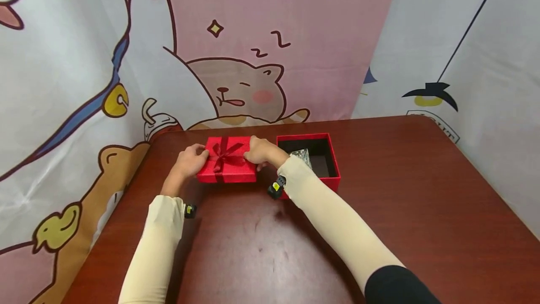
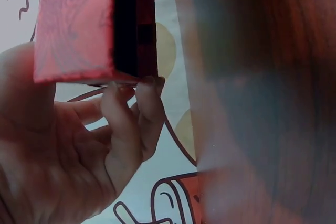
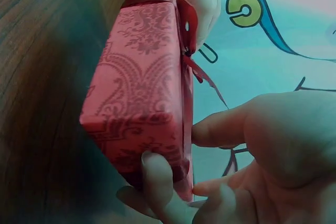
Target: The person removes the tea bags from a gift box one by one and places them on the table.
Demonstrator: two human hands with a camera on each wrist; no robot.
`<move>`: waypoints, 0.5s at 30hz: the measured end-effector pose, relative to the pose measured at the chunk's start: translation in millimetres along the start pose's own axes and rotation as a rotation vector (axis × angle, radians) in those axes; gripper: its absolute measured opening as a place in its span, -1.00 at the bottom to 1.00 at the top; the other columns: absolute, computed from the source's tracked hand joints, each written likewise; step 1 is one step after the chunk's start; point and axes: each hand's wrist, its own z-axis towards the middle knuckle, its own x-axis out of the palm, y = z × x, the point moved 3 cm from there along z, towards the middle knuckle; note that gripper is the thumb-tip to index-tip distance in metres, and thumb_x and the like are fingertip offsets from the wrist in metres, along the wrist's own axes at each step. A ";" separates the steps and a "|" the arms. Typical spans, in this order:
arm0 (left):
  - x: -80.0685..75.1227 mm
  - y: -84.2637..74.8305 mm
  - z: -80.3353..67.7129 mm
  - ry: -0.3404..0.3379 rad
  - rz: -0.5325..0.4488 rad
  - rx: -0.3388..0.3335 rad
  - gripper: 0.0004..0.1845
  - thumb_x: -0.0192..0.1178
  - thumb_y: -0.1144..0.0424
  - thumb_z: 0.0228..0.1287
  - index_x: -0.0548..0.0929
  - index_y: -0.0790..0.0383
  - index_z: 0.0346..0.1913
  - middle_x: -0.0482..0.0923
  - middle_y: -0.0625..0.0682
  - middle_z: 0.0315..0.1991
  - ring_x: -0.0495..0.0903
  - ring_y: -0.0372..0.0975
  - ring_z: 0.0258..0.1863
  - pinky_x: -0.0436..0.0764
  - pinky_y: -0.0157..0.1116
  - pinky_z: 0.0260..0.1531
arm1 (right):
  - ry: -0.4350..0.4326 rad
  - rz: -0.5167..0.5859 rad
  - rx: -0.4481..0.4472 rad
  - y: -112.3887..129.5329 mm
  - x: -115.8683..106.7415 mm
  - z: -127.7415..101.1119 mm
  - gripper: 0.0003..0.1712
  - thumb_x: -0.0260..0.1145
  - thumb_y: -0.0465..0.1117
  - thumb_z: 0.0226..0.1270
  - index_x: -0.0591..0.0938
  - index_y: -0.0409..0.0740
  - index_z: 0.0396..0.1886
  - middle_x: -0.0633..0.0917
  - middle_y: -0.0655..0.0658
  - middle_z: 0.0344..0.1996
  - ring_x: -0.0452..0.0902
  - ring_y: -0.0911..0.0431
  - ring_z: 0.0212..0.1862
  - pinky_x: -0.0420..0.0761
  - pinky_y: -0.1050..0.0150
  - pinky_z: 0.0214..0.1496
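A red patterned gift box lid with a dark red ribbon bow is held between both hands above the left part of the table. My left hand grips its left end, thumb at the top face and fingers at the lower edge; the left wrist view shows the lid's dark open underside. At the other end my right hand pinches the lid, fingers curled round its corner. Just right of that hand stands the open red box, black inside, with a crinkled silver item in it, partly hidden by the right forearm.
The brown wooden table extends to the right and toward me. A cartoon-printed cloth hangs behind the table's far edge and along the left side. Small black wrist cameras sit at both cuffs.
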 end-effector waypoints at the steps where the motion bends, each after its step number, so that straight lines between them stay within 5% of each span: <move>1: 1.8 0.9 0.2 0.000 0.004 -0.006 -0.47 -0.12 0.08 0.47 0.43 0.38 0.31 0.46 0.40 0.22 0.43 0.20 0.17 0.41 0.07 0.16 | 0.011 -0.001 0.006 0.0 1.2 0.6 -0.63 0.15 -0.12 0.46 0.35 -0.25 0.08 0.60 -0.23 -0.35 0.69 0.07 -0.56 0.48 0.39 -0.65; 15: 21.1 7.6 4.6 0.047 0.048 -0.048 -0.48 -0.15 0.13 0.41 0.43 0.40 0.27 0.43 0.37 0.25 0.37 0.21 0.27 0.37 0.08 0.21 | 0.105 -0.084 0.043 -3.1 15.4 12.8 -0.80 0.09 -0.25 0.40 0.41 -0.26 -0.06 0.54 -0.34 -0.12 0.59 0.16 -0.67 0.55 0.38 -0.61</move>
